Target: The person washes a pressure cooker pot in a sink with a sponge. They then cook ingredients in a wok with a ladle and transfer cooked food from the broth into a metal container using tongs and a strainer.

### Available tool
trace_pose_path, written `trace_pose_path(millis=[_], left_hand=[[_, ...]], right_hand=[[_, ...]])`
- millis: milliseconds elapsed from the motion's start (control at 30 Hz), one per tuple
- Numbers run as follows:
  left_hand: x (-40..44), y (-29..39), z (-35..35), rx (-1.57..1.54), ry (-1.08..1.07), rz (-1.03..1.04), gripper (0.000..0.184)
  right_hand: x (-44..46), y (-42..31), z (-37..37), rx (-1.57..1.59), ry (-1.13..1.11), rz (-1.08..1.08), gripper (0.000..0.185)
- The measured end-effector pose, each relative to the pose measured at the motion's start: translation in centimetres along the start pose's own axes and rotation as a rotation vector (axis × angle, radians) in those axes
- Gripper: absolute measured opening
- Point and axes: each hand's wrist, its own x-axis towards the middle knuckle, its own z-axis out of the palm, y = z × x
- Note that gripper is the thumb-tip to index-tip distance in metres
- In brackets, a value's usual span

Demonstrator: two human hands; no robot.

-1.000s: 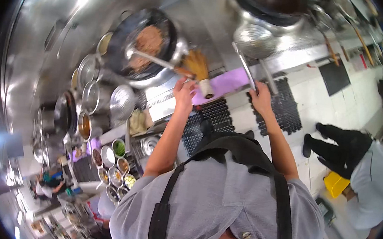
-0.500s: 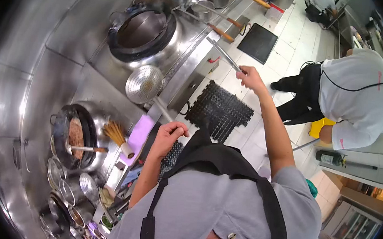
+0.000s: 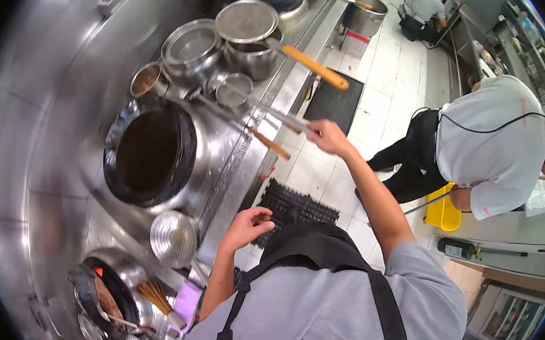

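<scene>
My right hand is closed round the end of a long metal utensil, whose far end reaches over the steel counter beside a small round strainer. Near the counter's front edge, my left hand holds nothing, its fingers curled loosely apart. A large dark wok sits left of both hands. Between that wok and a second wok with brown food lies a perforated ladle.
A wooden-handled strainer rests on a pot at the back. One person in white stands at the right near a yellow bucket; another person is farther off. Black mats lie on the floor.
The view has swung along the counter to the right. My right hand has carried the metal utensil from above the floor to over the counter beside the strainers. My left hand stays empty.
</scene>
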Motion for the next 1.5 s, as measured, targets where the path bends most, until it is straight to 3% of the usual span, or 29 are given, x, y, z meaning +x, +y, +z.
trace_pose_path(millis=[200, 433, 500, 633, 833, 1000, 1167, 1267, 1333, 1433, 1500], left_hand=[[8.9, 6.1, -1.6, -0.007, -0.044, -0.016, 0.037], [18.2, 13.6, 1.5, -0.053, 0.034, 0.103, 0.031], [20.6, 16.2, 2.9, -0.06, 0.05, 0.091, 0.032], [23.9, 21.5, 5.5, -0.196, 0.011, 0.068, 0.037], [28.5, 26.6, 8.1, -0.204, -0.054, 0.293, 0.046], [36.0, 30.6, 7.0, -0.191, -0.1, 0.179, 0.051], [48.4, 34.1, 4.0, -0.134, -0.223, 0.113, 0.052], [58.0, 37.4, 2.4, -0.01, -0.268, 0.047, 0.054], [65.7, 40.7, 2.5, 0.212, -0.348, 0.096, 0.053], [77.8, 47.0, 7.2, 0.659, -0.404, 0.249, 0.047], [85.6, 49.3, 12.0, 0.998, -0.3, 0.491, 0.045]], right_hand=[[-4.0, -1.7, -15.4, 0.359, -0.132, 0.107, 0.043], [0.3, 11.5, -30.0, 0.552, 0.185, 0.156, 0.045], [3.7, 16.3, -32.0, 0.515, 0.287, 0.233, 0.037], [9.6, 28.1, -33.4, 0.378, 0.274, 0.383, 0.029], [15.0, 39.9, -34.5, 0.494, 0.23, 0.497, 0.033], [17.3, 47.7, -39.1, 0.6, 0.235, 0.583, 0.038], [18.7, 55.3, -44.6, 0.428, 0.324, 0.774, 0.043], [18.3, 62.3, -44.8, 0.574, 0.556, 0.848, 0.048], [18.3, 63.1, -47.7, 0.666, 0.596, 0.916, 0.052], [19.4, 67.3, -49.6, 0.934, 0.804, 0.895, 0.032], [20.7, 70.6, -50.0, 1.104, 0.916, 0.893, 0.011]])
